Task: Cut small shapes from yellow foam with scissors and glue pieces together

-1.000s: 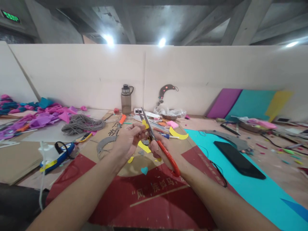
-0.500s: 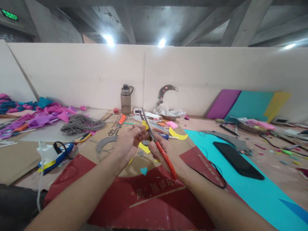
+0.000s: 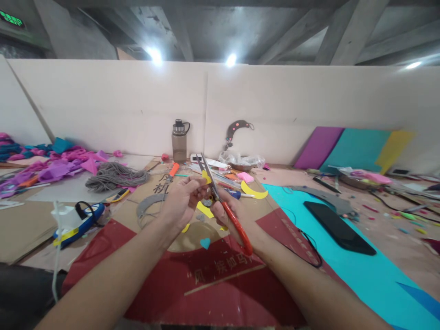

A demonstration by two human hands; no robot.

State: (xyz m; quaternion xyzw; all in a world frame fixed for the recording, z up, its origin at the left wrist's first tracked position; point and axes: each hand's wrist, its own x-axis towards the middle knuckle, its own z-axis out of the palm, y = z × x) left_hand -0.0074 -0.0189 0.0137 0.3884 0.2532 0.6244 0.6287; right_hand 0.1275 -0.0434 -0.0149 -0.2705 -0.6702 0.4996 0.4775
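Note:
My left hand (image 3: pixel 182 199) pinches a small yellow piece (image 3: pixel 206 177) between thumb and fingers. In my right hand (image 3: pixel 237 220) are red-handled scissors (image 3: pixel 236 224), their blades pointing up and away, slightly parted beside the yellow piece. Below the hands, yellow scraps (image 3: pixel 205 210) and a small blue heart (image 3: pixel 205 243) lie on the cardboard (image 3: pixel 165 293). A yellow crescent (image 3: pixel 254 190) rests just beyond my right hand. Whether the blades touch the yellow piece is too small to tell.
A bottle (image 3: pixel 179 143) stands by the back wall. Grey cord (image 3: pixel 117 176) and a power strip (image 3: pixel 79 227) are at left. On the right, a black phone (image 3: pixel 338 228) lies on a cyan sheet (image 3: pixel 354 279), near a grey crescent (image 3: pixel 323 198).
The yellow piece in my left hand has turned slightly against the blades. Both hands stay in nearly the same place, and the whole view has shifted a little.

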